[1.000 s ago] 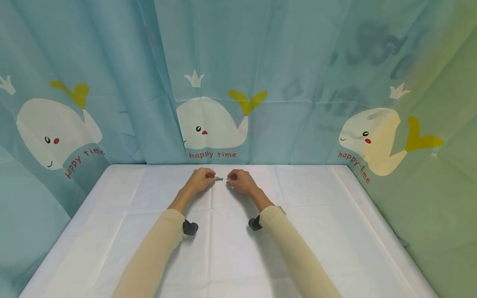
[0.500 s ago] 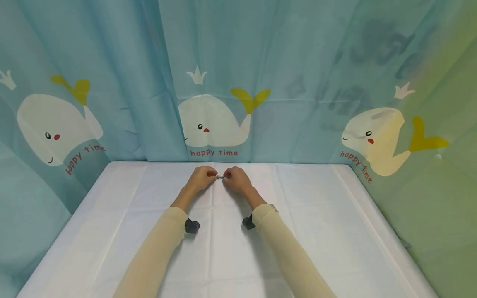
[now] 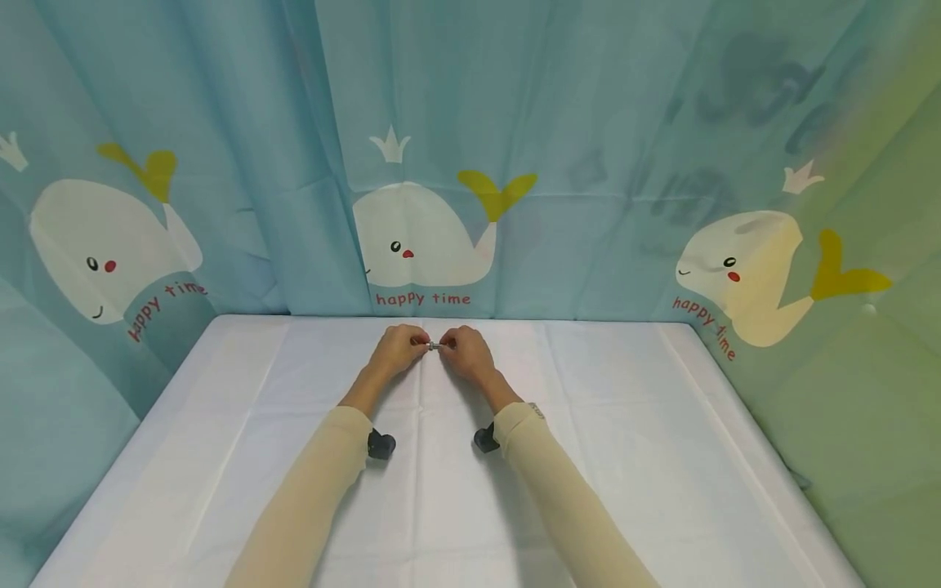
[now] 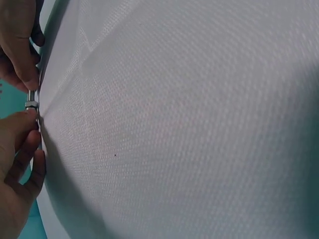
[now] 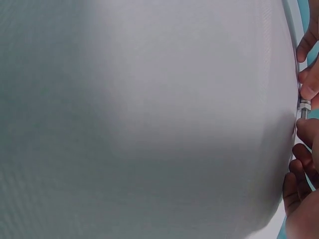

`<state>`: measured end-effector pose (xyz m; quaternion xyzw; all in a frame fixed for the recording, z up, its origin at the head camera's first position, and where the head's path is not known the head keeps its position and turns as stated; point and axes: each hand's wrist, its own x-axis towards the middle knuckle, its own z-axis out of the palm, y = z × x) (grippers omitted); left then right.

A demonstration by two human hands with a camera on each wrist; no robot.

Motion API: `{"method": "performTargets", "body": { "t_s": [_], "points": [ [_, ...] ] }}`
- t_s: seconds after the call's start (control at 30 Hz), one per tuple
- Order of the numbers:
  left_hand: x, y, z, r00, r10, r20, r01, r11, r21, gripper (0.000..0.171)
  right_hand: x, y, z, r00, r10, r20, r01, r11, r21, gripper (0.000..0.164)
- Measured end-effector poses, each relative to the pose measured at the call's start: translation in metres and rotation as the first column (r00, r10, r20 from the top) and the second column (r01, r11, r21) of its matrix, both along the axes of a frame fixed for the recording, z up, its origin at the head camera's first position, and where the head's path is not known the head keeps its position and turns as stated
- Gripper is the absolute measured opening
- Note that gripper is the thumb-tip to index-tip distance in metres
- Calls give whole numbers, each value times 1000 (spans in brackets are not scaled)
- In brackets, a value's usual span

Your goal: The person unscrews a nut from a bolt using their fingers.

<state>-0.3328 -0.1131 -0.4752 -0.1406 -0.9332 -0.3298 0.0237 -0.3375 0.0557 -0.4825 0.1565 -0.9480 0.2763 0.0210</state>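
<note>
A small silvery bolt (image 3: 434, 346) lies level between my two hands near the far side of the table. A hexagonal nut (image 5: 305, 105) sits round it, and bare thread shows between the nut and my right fingertips. My left hand (image 3: 398, 349) pinches the end beside the nut between thumb and fingers. From the other side, my right hand (image 3: 467, 353) pinches the threaded end, and its fingertips hide the tip. In the left wrist view the bolt shaft (image 4: 31, 94) runs from the nut up to the right thumb.
A white cloth (image 3: 625, 457) covers the table under both forearms. Behind the hands hangs a blue curtain (image 3: 588, 245) with whale prints, close to the table's far edge. Black wrist cameras are strapped at the left cuff (image 3: 381, 445) and the right cuff (image 3: 486, 439).
My right hand has moved left, from a gap beside the bolt to pinching its threaded end. Something small and silvery that showed at the right fingertips is now hidden. My left hand keeps its hold.
</note>
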Motion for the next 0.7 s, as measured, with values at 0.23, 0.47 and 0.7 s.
{"method": "performTargets", "body": {
  "t_s": [0.23,0.47,0.7],
  "points": [
    [-1,-1,1,1000,-13,18,13,1000,0,11,5,4,6,999,15,-38,-17,998,-53,13],
    [4,1,6,1000,-10,-21,11,998,62,12,3,8,11,999,11,-32,-14,998,-64,13],
    [8,3,8,999,1,-54,9,982,190,12,5,16,18,999,17,-30,-21,990,-140,12]
  ]
}}
